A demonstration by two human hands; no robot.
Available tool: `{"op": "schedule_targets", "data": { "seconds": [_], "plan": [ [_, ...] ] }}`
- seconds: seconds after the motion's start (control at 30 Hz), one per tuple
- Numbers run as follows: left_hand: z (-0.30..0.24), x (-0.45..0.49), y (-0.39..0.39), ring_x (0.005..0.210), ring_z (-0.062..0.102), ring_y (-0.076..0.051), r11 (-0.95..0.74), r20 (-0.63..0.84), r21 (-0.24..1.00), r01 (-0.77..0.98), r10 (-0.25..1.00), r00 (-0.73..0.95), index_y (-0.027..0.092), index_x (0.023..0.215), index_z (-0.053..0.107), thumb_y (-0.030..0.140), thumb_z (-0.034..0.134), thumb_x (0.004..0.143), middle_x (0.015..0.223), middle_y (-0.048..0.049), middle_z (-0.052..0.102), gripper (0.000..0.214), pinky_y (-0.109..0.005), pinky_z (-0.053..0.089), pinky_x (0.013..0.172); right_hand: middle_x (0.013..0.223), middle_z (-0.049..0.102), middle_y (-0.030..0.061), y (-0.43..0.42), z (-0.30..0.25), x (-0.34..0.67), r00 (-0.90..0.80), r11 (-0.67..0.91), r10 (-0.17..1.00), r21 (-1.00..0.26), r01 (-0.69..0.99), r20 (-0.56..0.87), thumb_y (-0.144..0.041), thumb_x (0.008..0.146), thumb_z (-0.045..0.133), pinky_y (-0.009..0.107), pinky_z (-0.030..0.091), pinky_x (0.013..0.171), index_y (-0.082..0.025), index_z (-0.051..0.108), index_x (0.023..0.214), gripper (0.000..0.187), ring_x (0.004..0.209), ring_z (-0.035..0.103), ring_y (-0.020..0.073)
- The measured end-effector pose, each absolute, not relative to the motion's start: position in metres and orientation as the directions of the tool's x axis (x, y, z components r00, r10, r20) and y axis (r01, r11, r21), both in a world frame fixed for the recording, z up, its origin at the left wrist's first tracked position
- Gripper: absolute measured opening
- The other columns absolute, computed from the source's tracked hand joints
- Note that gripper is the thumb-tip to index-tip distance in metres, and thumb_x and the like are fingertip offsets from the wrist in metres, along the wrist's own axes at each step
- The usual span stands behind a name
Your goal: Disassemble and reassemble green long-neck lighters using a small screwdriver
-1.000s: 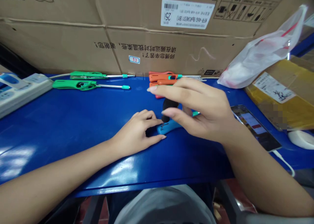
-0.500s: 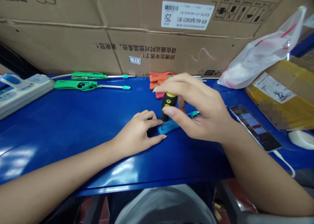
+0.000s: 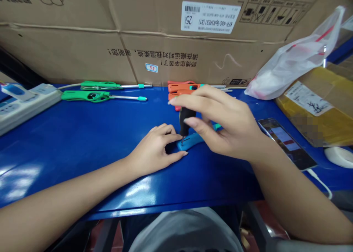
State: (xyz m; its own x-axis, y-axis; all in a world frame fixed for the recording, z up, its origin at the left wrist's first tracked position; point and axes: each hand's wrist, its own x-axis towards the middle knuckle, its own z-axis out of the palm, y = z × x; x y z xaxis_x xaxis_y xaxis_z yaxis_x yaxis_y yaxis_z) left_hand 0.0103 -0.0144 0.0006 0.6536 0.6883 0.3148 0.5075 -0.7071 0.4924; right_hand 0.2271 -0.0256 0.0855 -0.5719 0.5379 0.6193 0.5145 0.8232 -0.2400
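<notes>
A: What comes nearest?

B: The straight front edge of the glossy blue tabletop [image 3: 209, 184], whose smooth finish catches pale reflections.

A: And the hands?

B: The left hand [image 3: 154, 147] rests on it, forefinger and thumb held narrow about the blunt end of a long, curved blue plastic lighter [image 3: 191, 141] (a slim dark slot runs along its handle). The right hand [image 3: 230, 128] arches above, fingers and thumb closed around a black-handled screwdriver [image 3: 186, 122]; its thin shaft stands nearly upright against that blunt end.

A: Where is that lighter, exactly?

B: Mid-tabletop, well in from the front edge, slanting away rightward until the right hand partly covers it.

A: Room to move?

B: Smooth surface spreads wide left of the left hand. It is tighter on the right, where a flat, glass-faced smartphone [image 3: 287, 143] lies with a white cable [image 3: 321, 181].

A: Farther off?

B: Two green plastic lighters [image 3: 84, 95] with slender metal barrels, near a boxy white power strip [image 3: 30, 103]; then clustered red-orange plastic lighters [image 3: 180, 87], partly hidden. Behind stands a creased brown cardboard box [image 3: 82, 57].
</notes>
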Motion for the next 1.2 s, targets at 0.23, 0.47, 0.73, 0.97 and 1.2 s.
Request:
{"op": "schedule_targets", "data": {
  "seconds": [0.23, 0.47, 0.73, 0.97, 1.2],
  "plan": [
    [-0.002, 0.011, -0.015, 0.096, 0.066, -0.027, -0.713, 0.345, 0.480, 0.510, 0.689, 0.638, 0.020, 0.113, 0.076, 0.041, 0.075, 0.090, 0.103, -0.0080, 0.070, 0.031, -0.046, 0.054, 0.089, 0.126, 0.069, 0.0029, -0.026, 0.085, 0.232, -0.601, 0.851, 0.524, -0.339, 0.402, 0.603, -0.010, 0.101, 0.050, 0.036, 0.059, 0.098, -0.022, 0.058, 0.131, 0.034, 0.117, 0.065, 0.0181],
    [0.001, 0.012, -0.017, 0.097, 0.066, -0.026, -0.667, 0.268, 0.515, 0.539, 0.722, 0.638, 0.023, 0.110, 0.075, 0.041, 0.073, 0.090, 0.097, -0.0061, 0.070, 0.027, -0.042, 0.054, 0.087, 0.113, 0.066, 0.0040, -0.030, 0.081, 0.222, -0.570, 0.849, 0.515, -0.289, 0.442, 0.640, -0.023, 0.102, 0.058, 0.024, 0.058, 0.073, -0.023, 0.060, 0.127, 0.025, 0.090, 0.065, 0.0130],
    [0.003, 0.012, -0.017, 0.097, 0.065, -0.027, -0.685, 0.283, 0.480, 0.548, 0.712, 0.642, 0.020, 0.113, 0.076, 0.043, 0.074, 0.089, 0.101, -0.0074, 0.069, 0.033, -0.045, 0.053, 0.090, 0.125, 0.066, 0.0084, -0.021, 0.077, 0.227, -0.543, 0.838, 0.540, -0.352, 0.417, 0.643, -0.024, 0.104, 0.051, 0.036, 0.062, 0.090, -0.022, 0.056, 0.132, 0.028, 0.112, 0.065, 0.0201],
    [0.025, 0.003, -0.015, 0.097, 0.064, -0.026, -0.677, 0.154, 0.405, 0.615, 0.713, 0.684, 0.020, 0.122, 0.073, 0.035, 0.069, 0.089, 0.102, -0.0072, 0.067, 0.036, -0.042, 0.055, 0.089, 0.125, 0.065, 0.0048, -0.019, 0.095, 0.246, -0.195, 0.748, 0.644, -0.556, 0.363, 0.739, -0.024, 0.100, 0.059, 0.026, 0.063, 0.068, -0.028, 0.062, 0.127, 0.027, 0.087, 0.069, 0.0150],
    [0.036, -0.008, -0.010, 0.110, 0.062, -0.032, -0.690, 0.089, 0.263, 0.674, 0.713, 0.695, 0.019, 0.129, 0.067, 0.045, 0.068, 0.088, 0.122, -0.0112, 0.067, 0.048, -0.050, 0.052, 0.097, 0.077, 0.070, -0.0014, 0.007, 0.077, 0.287, -0.162, 0.390, 0.920, -0.876, 0.285, 0.357, -0.017, 0.089, 0.065, 0.027, 0.065, 0.064, -0.020, 0.063, 0.096, 0.007, 0.065, 0.074, 0.0147]
  ]
}}
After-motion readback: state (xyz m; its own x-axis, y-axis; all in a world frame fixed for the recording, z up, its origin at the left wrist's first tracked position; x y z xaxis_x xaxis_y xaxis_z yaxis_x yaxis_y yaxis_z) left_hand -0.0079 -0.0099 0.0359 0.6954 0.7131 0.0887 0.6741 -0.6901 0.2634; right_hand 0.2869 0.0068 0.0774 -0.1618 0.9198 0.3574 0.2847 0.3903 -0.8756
